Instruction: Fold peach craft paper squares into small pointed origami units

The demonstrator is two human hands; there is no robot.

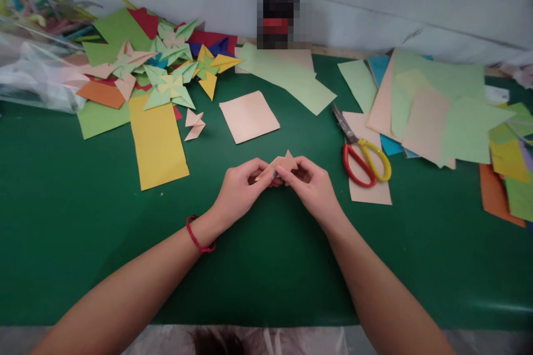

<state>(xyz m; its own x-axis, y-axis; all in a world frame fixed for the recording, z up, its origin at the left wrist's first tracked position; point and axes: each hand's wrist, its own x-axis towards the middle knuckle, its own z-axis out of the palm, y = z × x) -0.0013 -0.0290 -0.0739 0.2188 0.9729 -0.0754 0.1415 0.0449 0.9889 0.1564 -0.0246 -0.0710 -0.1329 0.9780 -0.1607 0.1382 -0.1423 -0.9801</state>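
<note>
Both hands pinch one small folded piece of pale pink paper (288,160) just above the green table. My left hand (241,188) wears a red cord bracelet and is closed on the paper's left side. From the right, my right hand (314,186) grips the same piece, with a pointed corner sticking up by its fingers. Parts of the paper and some fingertips are hidden. Beyond the hands lies a stack of pale pink paper squares (249,117). A small folded pink paper unit (194,125) stands to its left.
Open scissors (361,151) with red and yellow handles lie on pink paper at right. Loose coloured sheets (441,105) are piled behind them. Folded paper stars (170,86), a yellow sheet (159,147) and a clear plastic bag (37,75) are at left. A wall runs behind the green table (266,266).
</note>
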